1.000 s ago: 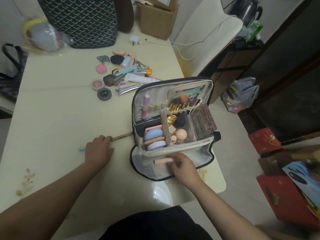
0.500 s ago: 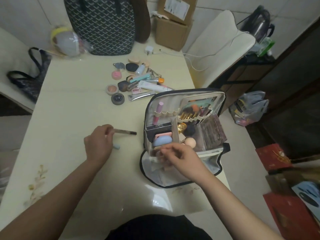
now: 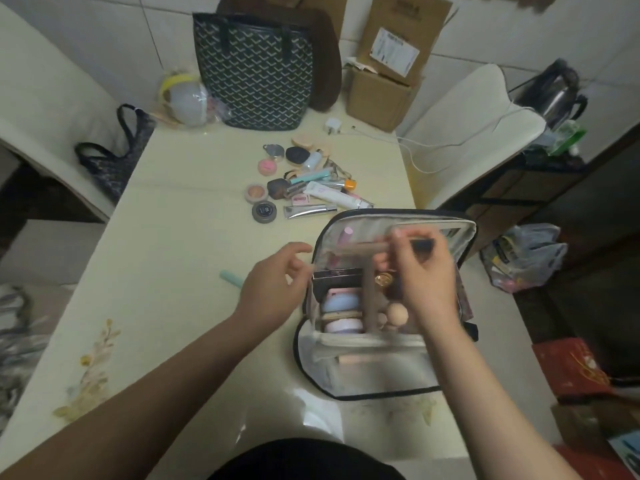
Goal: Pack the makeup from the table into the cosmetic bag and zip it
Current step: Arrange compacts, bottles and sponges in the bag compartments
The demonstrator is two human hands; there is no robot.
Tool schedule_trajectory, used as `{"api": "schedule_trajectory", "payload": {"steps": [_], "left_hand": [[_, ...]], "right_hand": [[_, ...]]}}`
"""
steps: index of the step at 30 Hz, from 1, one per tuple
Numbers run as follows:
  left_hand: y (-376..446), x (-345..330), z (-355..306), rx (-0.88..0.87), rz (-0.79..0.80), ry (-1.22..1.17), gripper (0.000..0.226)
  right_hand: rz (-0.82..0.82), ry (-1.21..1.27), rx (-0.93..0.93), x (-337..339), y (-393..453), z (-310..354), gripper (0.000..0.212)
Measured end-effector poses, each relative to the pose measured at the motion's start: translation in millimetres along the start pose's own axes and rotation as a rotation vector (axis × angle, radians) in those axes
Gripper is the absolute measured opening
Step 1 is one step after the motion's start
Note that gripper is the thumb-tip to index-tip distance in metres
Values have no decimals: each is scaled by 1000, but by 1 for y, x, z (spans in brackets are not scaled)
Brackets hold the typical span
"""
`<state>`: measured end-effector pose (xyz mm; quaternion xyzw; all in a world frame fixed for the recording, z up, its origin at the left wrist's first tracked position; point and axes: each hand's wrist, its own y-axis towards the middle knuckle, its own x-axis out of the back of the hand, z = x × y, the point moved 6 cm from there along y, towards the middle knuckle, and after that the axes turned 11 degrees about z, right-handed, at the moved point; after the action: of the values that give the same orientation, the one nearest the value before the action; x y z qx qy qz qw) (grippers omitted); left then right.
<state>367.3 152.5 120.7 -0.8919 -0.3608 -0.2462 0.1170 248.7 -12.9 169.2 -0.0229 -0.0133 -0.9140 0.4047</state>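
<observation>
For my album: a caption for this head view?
Right hand lowers a makeup brush into the open cosmetic bag.

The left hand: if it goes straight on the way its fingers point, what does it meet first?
Probably the cosmetic bag's near side wall; the left hand already looks close beside it, though depth is unclear.

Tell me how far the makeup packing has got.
Done: compacts and sponges sit in the open cosmetic bag. In hand: the right hand holds a brush over it; left hand empty. Left: the pile, a teal stick, zipping.

Right hand (image 3: 420, 271) seemingly pinching, left hand (image 3: 273, 289) hovering, fingers loosely curled
</observation>
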Motion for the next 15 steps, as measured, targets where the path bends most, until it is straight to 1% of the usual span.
{"api": "schedule_trajectory", "payload": {"steps": [1, 3, 4, 6, 9, 11, 15], "left_hand": [[8, -11, -10, -71, 11, 112, 23], [26, -35, -29, -240, 10, 407, 28], [35, -46, -34, -297, 8, 547, 26], [53, -57, -30, -333, -37, 726, 15], [65, -59, -21, -305, -107, 821, 13], [63, -63, -21, -347, -120, 880, 5], [59, -61, -22, -385, -130, 835, 6]], "right_hand": [[-28, -126, 60, 13, 2, 11, 6], [-3, -369, 107, 23, 8, 18, 9], [28, -447, 104, 23, 11, 15, 10], [83, -478, 78, 20, 18, 5, 12], [129, -455, 50, 15, 28, -5, 12], [158, -487, 70, 11, 33, -5, 12], [249, -615, 88, -2, 44, 2, 15]]}}
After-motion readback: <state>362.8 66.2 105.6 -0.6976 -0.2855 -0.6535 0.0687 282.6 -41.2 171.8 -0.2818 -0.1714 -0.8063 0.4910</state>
